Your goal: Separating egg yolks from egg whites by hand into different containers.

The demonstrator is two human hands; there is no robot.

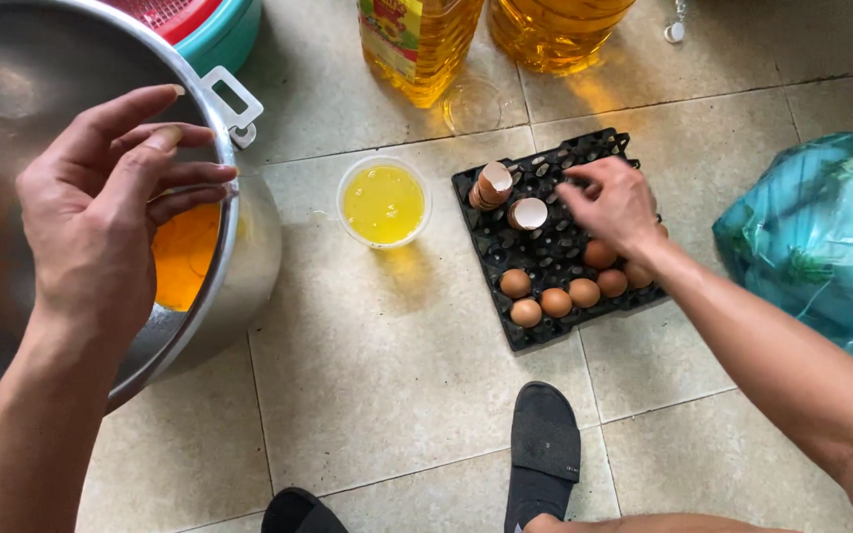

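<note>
Egg-picking step — right hand [612,202] fingers narrowed over black plastic egg tray [505,259], left hand [101,212] spread, empty, at big steel pot [239,257] w/ yolks — next needs gentle grip.

Two bare forearms are seen, with no sleeves reaching into view. No rings, bracelets or watch are worn on the left hand [101,212] or on the right hand [616,202]. The fingernails are kept short and unpainted. Veins and tendons are marked on the back of the left hand, and fine hair is seen along both forearms. At the bottom edge a foot is covered by a black slipper [543,449] with a closed, rounded toe; a second black slipper [296,513] is partly cut off by the frame.
</note>
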